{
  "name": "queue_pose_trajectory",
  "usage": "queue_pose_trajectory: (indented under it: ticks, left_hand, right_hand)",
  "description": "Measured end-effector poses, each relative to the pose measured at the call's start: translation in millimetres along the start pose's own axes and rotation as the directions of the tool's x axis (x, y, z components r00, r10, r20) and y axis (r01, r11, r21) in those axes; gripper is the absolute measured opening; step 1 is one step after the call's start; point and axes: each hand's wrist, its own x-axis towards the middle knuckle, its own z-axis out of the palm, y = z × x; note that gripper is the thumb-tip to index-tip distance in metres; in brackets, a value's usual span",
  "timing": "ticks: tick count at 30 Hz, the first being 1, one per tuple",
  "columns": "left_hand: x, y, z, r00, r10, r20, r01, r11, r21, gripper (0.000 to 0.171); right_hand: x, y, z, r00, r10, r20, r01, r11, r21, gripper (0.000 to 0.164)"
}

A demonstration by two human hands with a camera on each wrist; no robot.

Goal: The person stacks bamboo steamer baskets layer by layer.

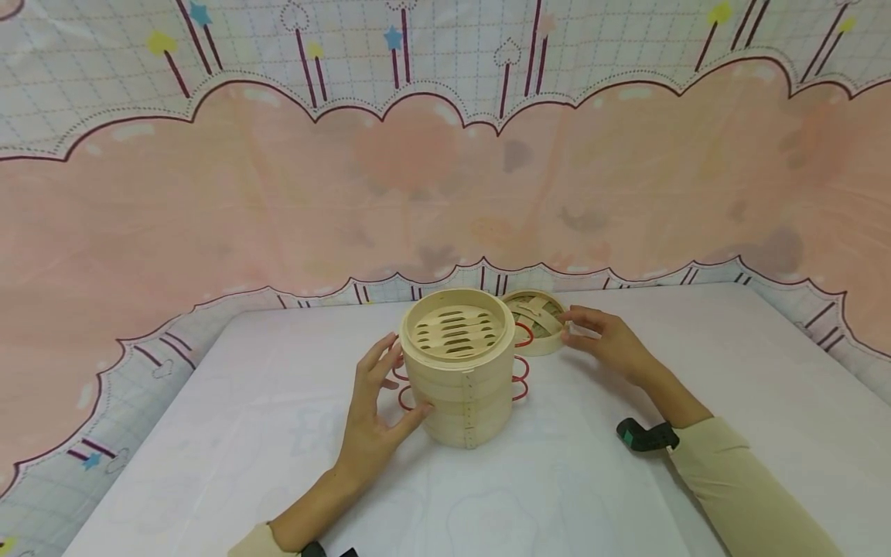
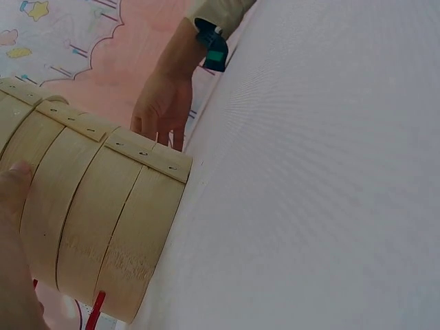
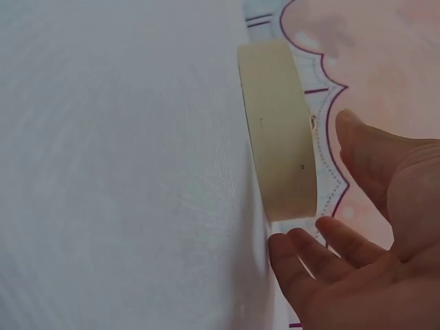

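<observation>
A stacked bamboo steamer [image 1: 445, 406] stands upright on the white table, its slotted top tier uncovered and red loop handles on its sides. Around its left side goes my left hand [image 1: 372, 422], with the thumb on the front wall and the fingers along the side by the handles. The left wrist view shows the thumb [image 2: 15, 189] against the bamboo bands. Behind and right of the stack lies the woven steamer lid [image 1: 534, 309], partly hidden by it. My right hand [image 1: 607, 346] reaches to the lid's right rim, thumb and fingers spread, holding nothing.
The white table [image 1: 264, 387] carries the steamer and lid. A patterned pink and white cloth [image 1: 418, 193] hangs behind it. Dark wrist bands, one of them on the right wrist [image 1: 647, 435], sit at the beige sleeves.
</observation>
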Motion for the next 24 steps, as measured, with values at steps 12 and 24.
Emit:
queue_pose_trajectory:
  ticks: [12, 24]
  left_hand:
    - [-3.8, -2.9, -1.2, 1.000, -0.005, 0.005, 0.005, 1.000, 0.005, 0.075]
    - [-4.9, -2.0, -0.9, 1.000, 0.002, 0.007, -0.002, 1.000, 0.008, 0.076]
  right_hand:
    - [1.1, 7.4, 14.2, 0.997, -0.068, -0.026, 0.067, 0.998, -0.021, 0.032]
    - [-1.8, 2.4, 29.7, 0.995, -0.050, -0.082, 0.041, 0.993, -0.112, 0.028]
